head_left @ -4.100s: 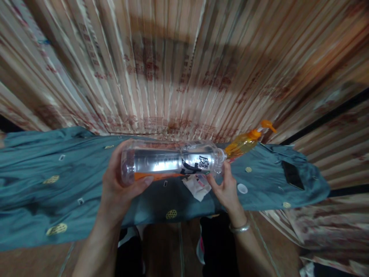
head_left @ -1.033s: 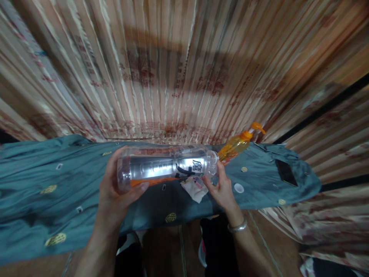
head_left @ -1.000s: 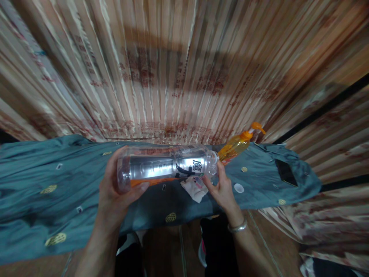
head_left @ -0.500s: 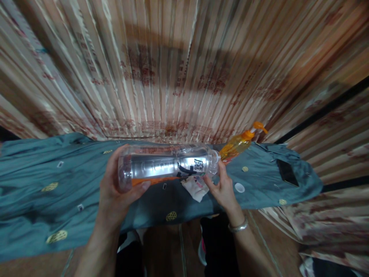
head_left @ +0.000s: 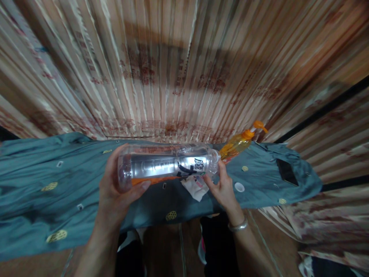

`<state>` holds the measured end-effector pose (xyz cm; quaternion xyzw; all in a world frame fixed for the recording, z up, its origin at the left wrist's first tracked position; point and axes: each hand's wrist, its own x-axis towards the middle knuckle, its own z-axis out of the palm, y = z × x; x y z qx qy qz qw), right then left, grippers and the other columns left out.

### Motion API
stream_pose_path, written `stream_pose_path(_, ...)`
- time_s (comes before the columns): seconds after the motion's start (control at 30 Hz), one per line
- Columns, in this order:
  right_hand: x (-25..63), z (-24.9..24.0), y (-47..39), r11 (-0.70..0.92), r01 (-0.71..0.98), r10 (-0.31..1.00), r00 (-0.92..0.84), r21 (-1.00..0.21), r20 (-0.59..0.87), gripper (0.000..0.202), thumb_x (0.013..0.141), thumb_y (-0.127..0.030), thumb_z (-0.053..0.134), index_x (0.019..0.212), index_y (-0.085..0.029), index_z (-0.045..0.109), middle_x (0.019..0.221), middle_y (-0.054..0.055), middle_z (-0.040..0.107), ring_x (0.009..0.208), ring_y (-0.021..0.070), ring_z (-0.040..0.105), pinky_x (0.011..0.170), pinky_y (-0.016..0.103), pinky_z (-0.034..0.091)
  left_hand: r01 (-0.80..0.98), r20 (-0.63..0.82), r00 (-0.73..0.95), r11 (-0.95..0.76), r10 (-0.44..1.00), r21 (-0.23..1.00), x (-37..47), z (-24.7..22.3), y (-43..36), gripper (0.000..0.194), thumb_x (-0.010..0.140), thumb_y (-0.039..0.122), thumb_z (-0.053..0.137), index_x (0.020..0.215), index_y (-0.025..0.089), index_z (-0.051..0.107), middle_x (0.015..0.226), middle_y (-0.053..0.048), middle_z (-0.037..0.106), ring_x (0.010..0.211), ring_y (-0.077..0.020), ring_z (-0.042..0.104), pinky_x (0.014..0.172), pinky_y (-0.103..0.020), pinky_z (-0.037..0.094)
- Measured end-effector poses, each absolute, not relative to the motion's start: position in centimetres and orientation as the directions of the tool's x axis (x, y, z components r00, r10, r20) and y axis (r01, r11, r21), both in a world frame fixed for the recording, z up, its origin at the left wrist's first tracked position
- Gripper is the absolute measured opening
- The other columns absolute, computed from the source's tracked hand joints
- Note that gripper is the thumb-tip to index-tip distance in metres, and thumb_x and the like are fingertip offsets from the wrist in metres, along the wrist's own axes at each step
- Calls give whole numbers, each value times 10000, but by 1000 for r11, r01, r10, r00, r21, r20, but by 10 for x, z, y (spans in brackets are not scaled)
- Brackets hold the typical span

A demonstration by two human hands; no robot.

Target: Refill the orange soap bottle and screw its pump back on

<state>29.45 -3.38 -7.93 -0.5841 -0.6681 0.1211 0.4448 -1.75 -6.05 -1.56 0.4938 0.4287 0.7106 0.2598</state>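
A large clear plastic bottle (head_left: 161,164) with a silver and orange label lies sideways between my two hands, its neck pointing right. My left hand (head_left: 118,188) wraps round its base, thumb on the near side. At the neck end, my right hand (head_left: 221,186) grips with thumb and fingers; part of those fingers is hidden behind the bottle. Just past the neck stands an orange pump bottle (head_left: 236,145) of yellow liquid. A crumpled white tissue (head_left: 196,188) shows below the bottle, and a round white cap (head_left: 239,187) sits right of my right hand.
A green patterned cloth (head_left: 72,192) covers the narrow table. On its right end lies a dark phone (head_left: 287,172). Pleated curtains (head_left: 173,69) hang close behind, and a dark bar (head_left: 325,111) crosses at the right.
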Motion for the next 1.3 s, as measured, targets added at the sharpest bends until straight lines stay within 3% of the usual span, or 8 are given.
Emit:
stream_pose_path(0.2,294,-78,-34,274,674,893,87,-686,442,707,958,-503,688,1530,-120,527,1231,193,814,962,336,832,864,478,692,63,480,-368,-494,796,867,-19,-17,-60,858,574,358,1057,1381,335,767,1272,16,802,1147,-198,753,948,-245,632)
stream_pose_path(0.4,294,-79,-34,272,683,892,85,-678,444,691,963,-506,695,1535,-158,524,1215,165,819,974,338,830,859,473,688,75,463,-376,-472,803,879,-19,-17,-62,859,577,379,1055,1381,312,759,1316,-12,780,1210,-250,731,1066,-343,615)
stream_pose_path(0.97,295,-81,-34,285,683,888,76,-673,454,687,964,-499,700,1540,-168,523,1256,169,809,1011,336,825,883,480,688,58,446,-385,-462,808,885,-18,-16,-61,870,545,350,1063,1365,328,775,1312,-2,780,1207,-241,726,1041,-310,603)
stream_pose_path(1.2,295,-81,-33,280,686,888,81,-671,453,693,969,-501,695,1548,-165,516,1248,174,812,1017,348,828,888,494,689,67,457,-378,-468,805,881,-17,-14,-61,866,544,382,1064,1359,342,776,1288,-7,779,1198,-269,730,1069,-380,619)
stream_pose_path(1.3,295,-81,-33,289,681,885,80,-673,460,691,972,-510,692,1545,-166,519,1268,177,806,1007,339,829,895,489,688,78,473,-383,-482,793,872,-17,-13,-61,854,531,388,1071,1337,348,791,1270,-2,783,1172,-255,735,1044,-356,621)
